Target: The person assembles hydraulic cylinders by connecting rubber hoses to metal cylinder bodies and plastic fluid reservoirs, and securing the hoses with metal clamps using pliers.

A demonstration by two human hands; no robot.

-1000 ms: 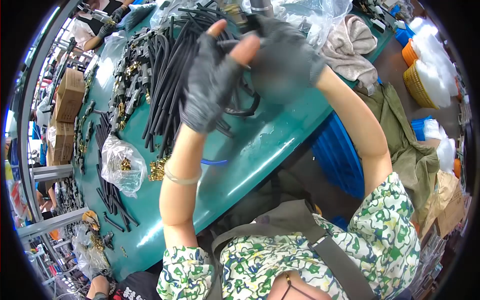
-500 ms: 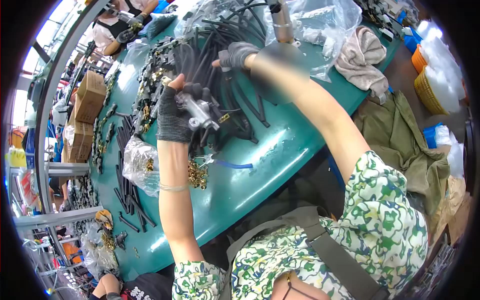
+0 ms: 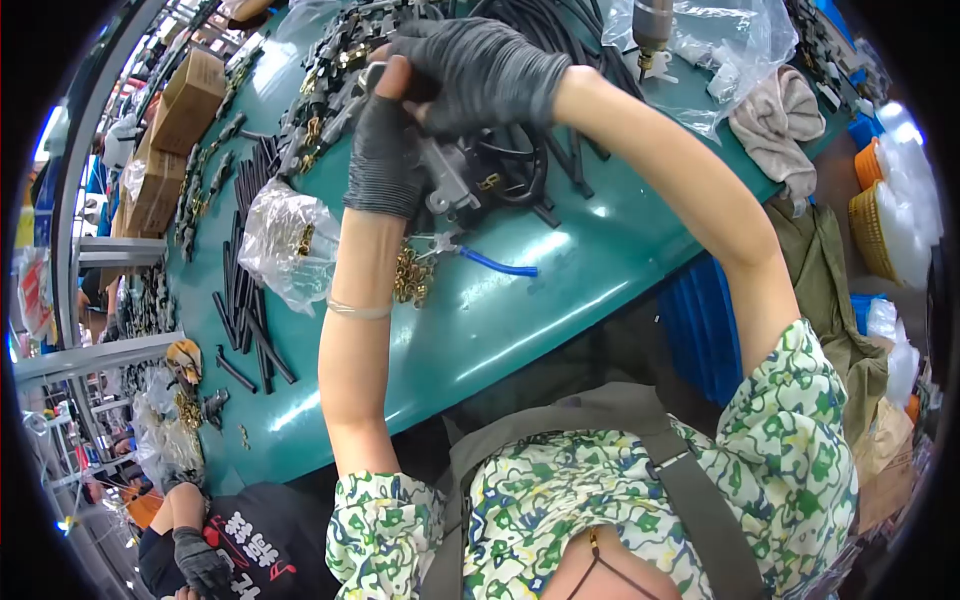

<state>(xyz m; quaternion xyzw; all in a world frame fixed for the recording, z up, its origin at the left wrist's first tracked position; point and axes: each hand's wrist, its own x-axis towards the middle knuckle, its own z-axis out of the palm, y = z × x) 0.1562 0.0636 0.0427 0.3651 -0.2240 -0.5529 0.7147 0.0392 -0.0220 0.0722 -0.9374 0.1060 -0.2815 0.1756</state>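
My left hand, in a dark fingerless knitted glove, is closed round a part with a grey plastic fitting jutting out by the palm. My right hand, gloved the same way, reaches across the top with curled fingers that meet the left thumb and fingertips. What the right fingers pinch is hidden between the hands. Below the hands sit a pile of small brass clips and a short blue tube. Black rubber tubes lie beneath and behind the right hand.
A powered screwdriver hangs over the green table. Clear plastic bags, more black tubes and a grey cloth lie about. Cardboard boxes stand left; a co-worker's gloved hand shows bottom left.
My right hand has moved from the tube heap leftward to meet my left hand. The view has shifted, and the left hand still holds the grey fitting.
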